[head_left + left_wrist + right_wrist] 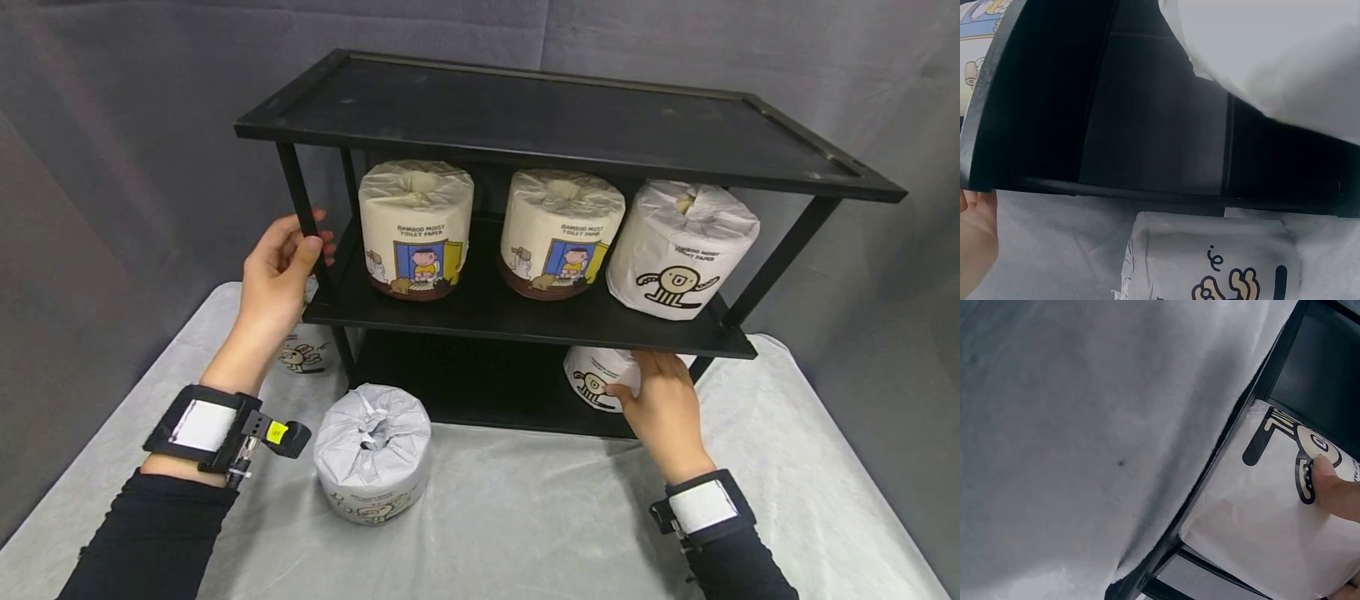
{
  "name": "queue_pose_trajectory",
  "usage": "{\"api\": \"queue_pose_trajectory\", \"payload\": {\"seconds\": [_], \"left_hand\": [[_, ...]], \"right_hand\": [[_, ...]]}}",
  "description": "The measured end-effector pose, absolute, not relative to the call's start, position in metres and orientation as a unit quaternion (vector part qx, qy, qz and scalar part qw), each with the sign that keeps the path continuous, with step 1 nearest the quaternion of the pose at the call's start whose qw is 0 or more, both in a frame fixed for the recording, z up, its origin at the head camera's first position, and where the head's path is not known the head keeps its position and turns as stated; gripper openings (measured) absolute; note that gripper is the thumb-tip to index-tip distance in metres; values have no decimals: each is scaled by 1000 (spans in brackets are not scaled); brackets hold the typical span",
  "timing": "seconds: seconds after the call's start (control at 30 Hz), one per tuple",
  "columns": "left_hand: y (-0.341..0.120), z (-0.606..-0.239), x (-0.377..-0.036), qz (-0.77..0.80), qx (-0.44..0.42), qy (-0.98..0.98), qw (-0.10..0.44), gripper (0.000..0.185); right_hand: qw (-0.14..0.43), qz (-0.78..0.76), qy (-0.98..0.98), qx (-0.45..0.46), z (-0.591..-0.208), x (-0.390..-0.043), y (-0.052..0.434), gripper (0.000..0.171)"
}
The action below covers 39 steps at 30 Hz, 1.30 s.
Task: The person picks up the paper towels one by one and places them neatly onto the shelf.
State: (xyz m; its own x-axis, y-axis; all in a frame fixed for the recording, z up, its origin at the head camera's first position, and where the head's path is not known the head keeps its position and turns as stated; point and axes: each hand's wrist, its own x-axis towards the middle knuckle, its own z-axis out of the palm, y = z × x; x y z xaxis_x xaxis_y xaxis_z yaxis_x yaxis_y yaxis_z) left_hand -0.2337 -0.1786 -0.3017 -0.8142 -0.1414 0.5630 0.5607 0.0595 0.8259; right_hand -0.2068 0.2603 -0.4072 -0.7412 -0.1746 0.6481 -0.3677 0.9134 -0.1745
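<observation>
My left hand (272, 271) grips the left front post (297, 187) of a black rack, thumb in front and fingers behind. On the lower shelf (450, 379), at its right end, my right hand (666, 408) holds a white-wrapped toilet roll (588, 377) with a striped cartoon figure. The right wrist view shows the thumb (1335, 487) pressed on that roll's wrapper (1254, 519); most of the other fingers are out of sight there. Three more rolls stand upright on the middle shelf: two with a coloured picture (417, 233) and a white one (682, 250) at right.
A white-wrapped roll (373, 454) stands on the pale cloth (510, 517) before the rack's left side. Another roll (303, 352) sits beyond the left post, partly hidden by my left arm. The rack's top board (555, 121) overhangs the rolls. Grey curtains surround the table.
</observation>
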Motion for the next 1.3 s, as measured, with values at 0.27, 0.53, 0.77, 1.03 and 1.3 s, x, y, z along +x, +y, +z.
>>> {"api": "queue_pose_trajectory", "payload": {"seconds": [0.27, 0.53, 0.77, 1.03, 1.3], "left_hand": [[-179, -304, -236, -672, -160, -671, 268, 25], [-181, -306, -241, -653, -172, -688, 267, 26], [-183, -306, -241, -653, -174, -689, 263, 35], [-183, -307, -241, -662, -180, -677, 267, 29], [-184, -308, -241, -658, -181, -679, 270, 27]], "right_hand": [[326, 149, -921, 150, -406, -206, 260, 64], [276, 107, -946, 130, -393, -197, 253, 64], [322, 76, -935, 128, -390, -198, 246, 56], [355, 74, -924, 125, -389, -203, 237, 48], [376, 71, -913, 142, -399, -210, 233, 48]]}}
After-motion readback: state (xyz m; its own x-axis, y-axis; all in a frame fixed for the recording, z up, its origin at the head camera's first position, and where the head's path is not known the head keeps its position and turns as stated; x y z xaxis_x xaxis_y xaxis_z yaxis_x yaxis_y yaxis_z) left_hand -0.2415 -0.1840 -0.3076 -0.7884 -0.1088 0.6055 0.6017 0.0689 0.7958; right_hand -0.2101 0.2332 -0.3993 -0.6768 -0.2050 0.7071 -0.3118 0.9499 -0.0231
